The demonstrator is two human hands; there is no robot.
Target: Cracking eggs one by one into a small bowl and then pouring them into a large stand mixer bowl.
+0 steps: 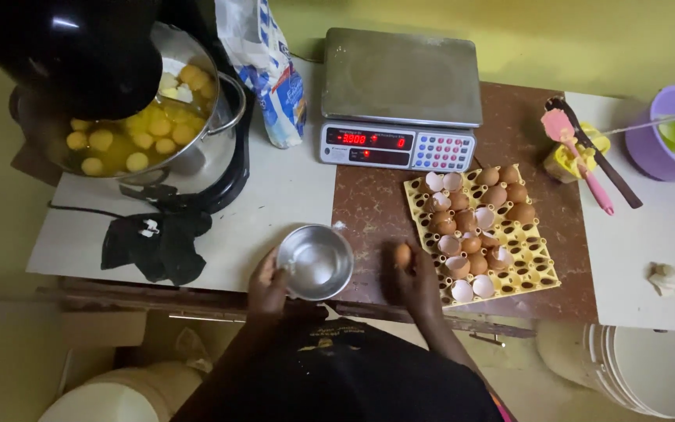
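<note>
yellow-green walls back a worn tabletop (369, 211), part white sheet, part brown speckled board. near its front edge, at six o'clock, the left hand (267, 283) curls around the rim of a small round steel bowl (316, 262), which looks empty or nearly so. just beside it at four o'clock, the right hand (418, 280) is closed around a brown egg (403, 255), held over the board between the bowl and a yellow egg tray (537, 270). much of the cracking looks done: the tray holds many broken shells with a few whole brown eggs at its far end, and the large steel pot (146, 133) at ten o'clock is already full of yolks; the held egg is not yet cracked. a black mixer head (64, 51) hides part of the pot, so its full contents cannot be counted. a grey digital scale (400, 94) sits at twelve o'clock. the purple bowl (666, 137) at two o'clock is cut off by the frame, and the white buckets (650, 367) below are only partly seen.
</note>
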